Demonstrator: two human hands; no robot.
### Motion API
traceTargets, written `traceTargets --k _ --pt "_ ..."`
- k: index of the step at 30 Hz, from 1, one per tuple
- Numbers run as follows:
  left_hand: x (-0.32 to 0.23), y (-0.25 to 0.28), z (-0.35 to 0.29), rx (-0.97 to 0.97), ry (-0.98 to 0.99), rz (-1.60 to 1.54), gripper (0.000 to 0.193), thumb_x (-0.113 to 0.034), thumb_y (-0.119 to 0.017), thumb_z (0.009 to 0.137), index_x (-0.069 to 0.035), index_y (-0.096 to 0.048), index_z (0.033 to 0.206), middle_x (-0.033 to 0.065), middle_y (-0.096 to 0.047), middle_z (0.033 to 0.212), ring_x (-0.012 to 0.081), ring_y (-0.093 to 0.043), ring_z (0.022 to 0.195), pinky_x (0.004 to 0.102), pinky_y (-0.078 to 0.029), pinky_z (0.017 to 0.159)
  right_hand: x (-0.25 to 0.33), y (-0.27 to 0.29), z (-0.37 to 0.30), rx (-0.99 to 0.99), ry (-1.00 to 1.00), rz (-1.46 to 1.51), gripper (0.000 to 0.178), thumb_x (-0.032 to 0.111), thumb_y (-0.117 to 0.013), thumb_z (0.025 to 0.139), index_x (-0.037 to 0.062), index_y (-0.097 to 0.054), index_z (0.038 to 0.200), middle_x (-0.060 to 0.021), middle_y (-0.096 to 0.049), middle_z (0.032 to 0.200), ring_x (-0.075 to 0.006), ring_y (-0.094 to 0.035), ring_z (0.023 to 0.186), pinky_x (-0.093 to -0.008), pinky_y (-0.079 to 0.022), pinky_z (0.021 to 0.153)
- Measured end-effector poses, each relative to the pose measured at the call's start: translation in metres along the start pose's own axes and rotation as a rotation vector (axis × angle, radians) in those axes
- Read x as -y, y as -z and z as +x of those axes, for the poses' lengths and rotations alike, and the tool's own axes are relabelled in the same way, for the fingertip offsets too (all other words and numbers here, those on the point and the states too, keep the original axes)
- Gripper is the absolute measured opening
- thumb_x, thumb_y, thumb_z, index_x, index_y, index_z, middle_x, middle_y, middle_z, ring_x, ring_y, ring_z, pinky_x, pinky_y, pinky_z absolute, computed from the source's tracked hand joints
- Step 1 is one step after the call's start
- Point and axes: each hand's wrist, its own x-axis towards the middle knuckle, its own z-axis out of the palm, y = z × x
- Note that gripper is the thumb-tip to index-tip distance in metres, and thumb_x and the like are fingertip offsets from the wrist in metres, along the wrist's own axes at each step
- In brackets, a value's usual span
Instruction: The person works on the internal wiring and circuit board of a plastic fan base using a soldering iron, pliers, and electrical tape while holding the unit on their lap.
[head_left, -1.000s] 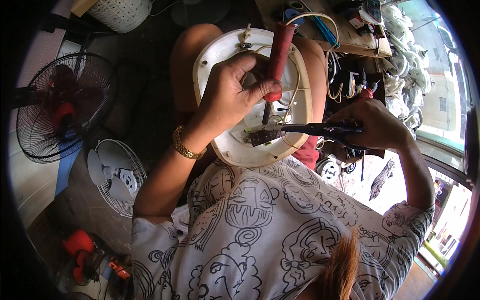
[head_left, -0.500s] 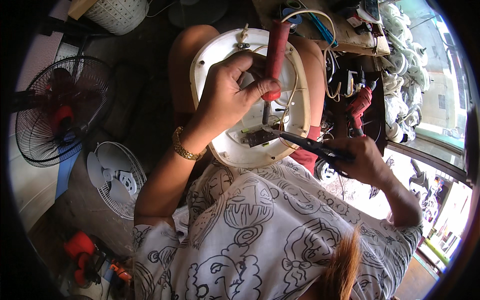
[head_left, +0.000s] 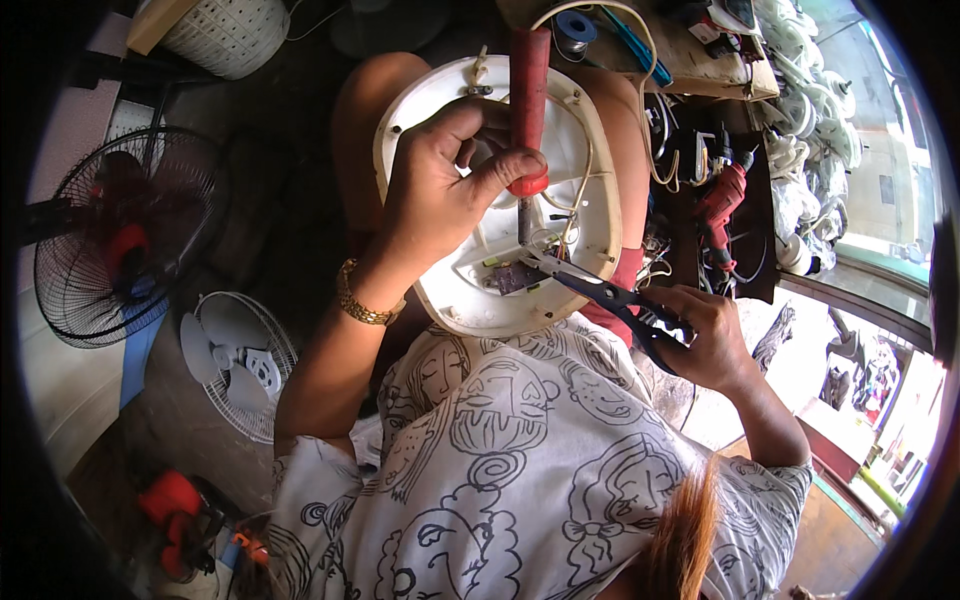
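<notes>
A white oval plastic housing (head_left: 394, 160), open side up, rests across my knees. Inside its near part lies a small dark circuit board (head_left: 515, 277) with thin wires on it. My left hand (head_left: 440, 165) is closed around the red handle of a soldering iron (head_left: 530, 100), held upright, its metal tip pointing down just above the board. In my right hand (head_left: 712, 335) are black-handled scissors (head_left: 605, 293), their silver ends at the board's wires beside the iron's tip. Whether the two tips touch, I cannot tell.
To the right lies a red power drill (head_left: 720, 212). A wooden bench (head_left: 690, 65) holds a solder spool (head_left: 575, 32) and blue tweezers (head_left: 640, 48). On the left are a black fan (head_left: 125, 235) and a white fan (head_left: 240, 365). Bagged white parts (head_left: 800, 150) hang at right.
The soldering iron has shifted slightly left in my left hand. My right hand has moved a little down and the scissors are turned, with their handles further apart.
</notes>
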Motion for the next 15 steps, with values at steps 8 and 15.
traceTargets --k 8,15 --pt "0.007 0.001 0.001 -0.007 -0.035 0.006 0.027 -0.022 -0.084 0.088 -0.002 -0.071 0.101 -0.0003 -0.072 0.085 0.0036 -0.058 0.073 0.0208 -0.042 0.065 0.027 0.030 0.018 0.080 0.076 -0.243 0.041 0.012 -0.082 0.073 0.0078 -0.075 0.113 -0.0097 -0.076 0.094 -0.0295 -0.074 0.080 -0.0403 -0.059 0.069" --pt "0.012 0.004 0.002 -0.010 0.002 0.066 0.029 -0.026 -0.086 0.086 -0.003 -0.071 0.096 -0.0054 -0.060 0.078 0.0043 -0.042 0.067 0.0234 -0.035 0.061 0.034 0.057 0.038 0.223 0.059 -0.259 0.035 0.014 -0.079 0.078 0.0087 -0.076 0.112 -0.0089 -0.076 0.093 -0.0291 -0.073 0.077 -0.0409 -0.057 0.067"
